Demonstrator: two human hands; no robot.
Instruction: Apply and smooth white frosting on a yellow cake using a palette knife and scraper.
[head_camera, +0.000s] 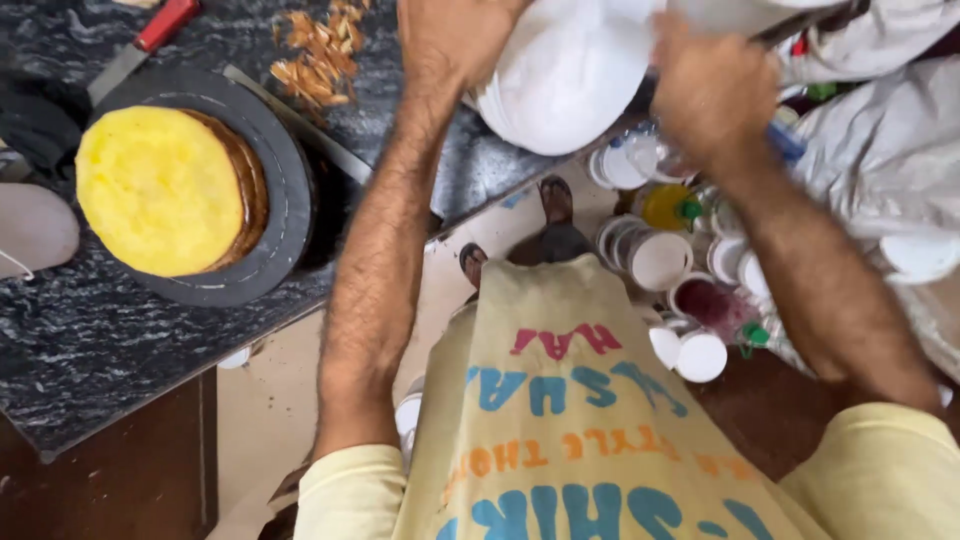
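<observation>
1. Looking down over the person's shoulders: both bare arms stretch forward over a dark marbled counter (90, 340), and a yellow apron with coloured lettering hangs below.
2. The left hand (455, 40) sits at the top edge of the view, resting against the white bowl (570, 70). Its fingers run out of frame, so I cannot tell whether they are spread or curled.
3. The right hand (712, 95) is a closed fist, fingers wrapped tight round a dark handle (642, 95) that slants toward the bowl's right side.
4. That bowl, big, white and rounded, stands at the counter's far right corner, between the two hands, touching the left one.
5. Over on the left of the counter, well apart from both hands, a yellow cake (160, 190) with a brown base layer showing at its right edge lies on a dark round board (285, 190).
6. A red-handled knife (150, 40) rests beyond the board at the top left, and a heap of brown shavings (320, 55) lies between the board and the left forearm.
7. Below the counter edge, under the right arm, a cluster of jars and bottles (680, 260) with white lids stands low down; one is yellow with a green cap, one dark red.
8. The person's sandalled feet show on the pale floor beside them.
</observation>
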